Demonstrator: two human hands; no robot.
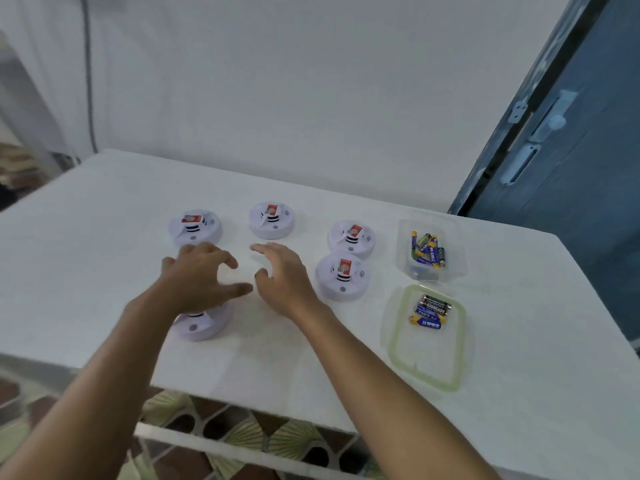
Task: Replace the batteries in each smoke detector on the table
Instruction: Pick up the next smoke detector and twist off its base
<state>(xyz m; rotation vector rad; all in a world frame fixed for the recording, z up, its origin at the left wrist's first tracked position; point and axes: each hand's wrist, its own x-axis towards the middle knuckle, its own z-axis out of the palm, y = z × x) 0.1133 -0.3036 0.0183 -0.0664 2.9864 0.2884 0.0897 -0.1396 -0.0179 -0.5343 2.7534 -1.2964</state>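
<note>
Several round white smoke detectors lie on the white table [104,209]. One detector [195,229] is at the back left, one [272,220] at the back middle, two [351,239] [343,277] to the right. A fifth detector [202,323] lies near the front, partly hidden under my left hand [199,275]. That hand hovers above it with fingers spread and holds nothing. My right hand [282,275] hovers beside it over bare table, fingers relaxed, also empty. A clear tub [401,237] holds several batteries [427,249].
A clear lid with a green rim [398,355] lies at the front right and carries several batteries [431,311]. The table's front edge runs close below my forearms. A white wall stands behind the table and a dark door [571,150] at the right.
</note>
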